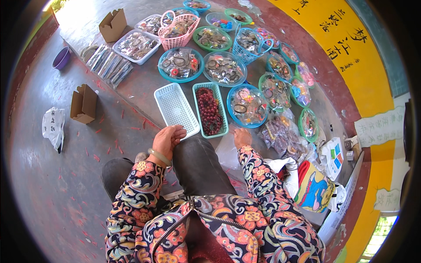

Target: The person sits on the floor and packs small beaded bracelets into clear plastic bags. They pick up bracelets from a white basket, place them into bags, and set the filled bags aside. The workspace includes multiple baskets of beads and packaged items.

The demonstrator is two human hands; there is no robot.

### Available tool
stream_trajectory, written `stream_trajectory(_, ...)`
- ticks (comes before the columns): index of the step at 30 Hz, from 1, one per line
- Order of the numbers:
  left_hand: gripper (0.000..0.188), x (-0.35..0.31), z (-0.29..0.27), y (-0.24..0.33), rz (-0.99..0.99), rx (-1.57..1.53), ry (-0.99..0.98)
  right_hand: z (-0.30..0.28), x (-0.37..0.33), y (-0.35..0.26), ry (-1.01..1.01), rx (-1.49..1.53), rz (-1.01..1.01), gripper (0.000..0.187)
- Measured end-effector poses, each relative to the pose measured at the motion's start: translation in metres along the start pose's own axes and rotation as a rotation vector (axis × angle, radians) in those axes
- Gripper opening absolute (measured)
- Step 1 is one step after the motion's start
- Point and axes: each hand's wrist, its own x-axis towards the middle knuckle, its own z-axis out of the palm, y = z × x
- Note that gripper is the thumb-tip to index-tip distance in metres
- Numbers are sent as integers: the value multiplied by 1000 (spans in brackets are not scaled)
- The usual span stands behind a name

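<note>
My left hand (165, 141), with a pale bangle at its wrist, is over my left knee beside the near end of an empty pale plastic basket (164, 90). Its fingers are loosely bent, a little apart, and nothing shows in them. To the right of that basket, a light green basket (195, 93) holds dark red bead bracelets (208, 109). My right hand (242, 138) is closed at the upper edge of a clear plastic bag (227, 151), which hangs beside my right knee. Its fingertips are partly hidden.
Round basins of bagged trinkets (246, 106) and a pink handled basket (179, 31) spread ahead and right. Bagged purple items (285, 136) lie right of my right hand. Cardboard boxes (83, 104), a white bag (53, 128) and a purple bowl (61, 58) are at left.
</note>
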Motion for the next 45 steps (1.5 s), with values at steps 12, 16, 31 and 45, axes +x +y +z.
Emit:
stream_trajectory(12,23,-1,0,0,8,5,8,8,4,-3,-95,-81,-10,13)
stream_trajectory(16,23,0,2,0,9,3,2,11,3,5,-41,-137,93,16)
stream_trajectory(31,23,0,3,-2,21,8,-13,9,-76,-32,-165,23,9,59)
stream_trajectory(45,24,2,-1,-5,10,25,0,21,-36,-20,-240,-79,92,63)
